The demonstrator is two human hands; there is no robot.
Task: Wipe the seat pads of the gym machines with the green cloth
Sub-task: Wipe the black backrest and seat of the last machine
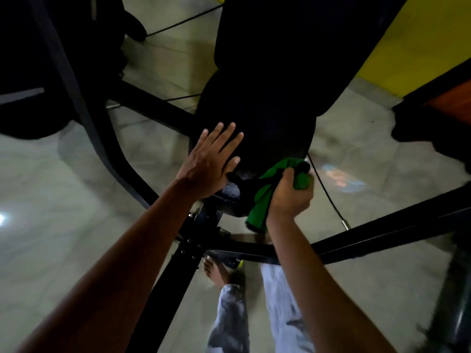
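A black padded seat (267, 128) of a gym machine fills the middle of the head view, with its taller back pad (293, 47) rising behind it. My left hand (211, 161) lies flat on the seat's near left edge, fingers straight and spread. My right hand (290, 194) grips the bunched green cloth (265, 194) at the seat's near right corner; part of the cloth hangs down below the pad.
Black steel frame bars (382, 230) run across the grey floor (63, 200) under and beside the seat. A thin black cable (328, 197) drops at the right. Another dark machine (51, 72) stands at left. My bare foot (216, 271) and light trousers show below. A yellow wall (420, 42) lies at the upper right.
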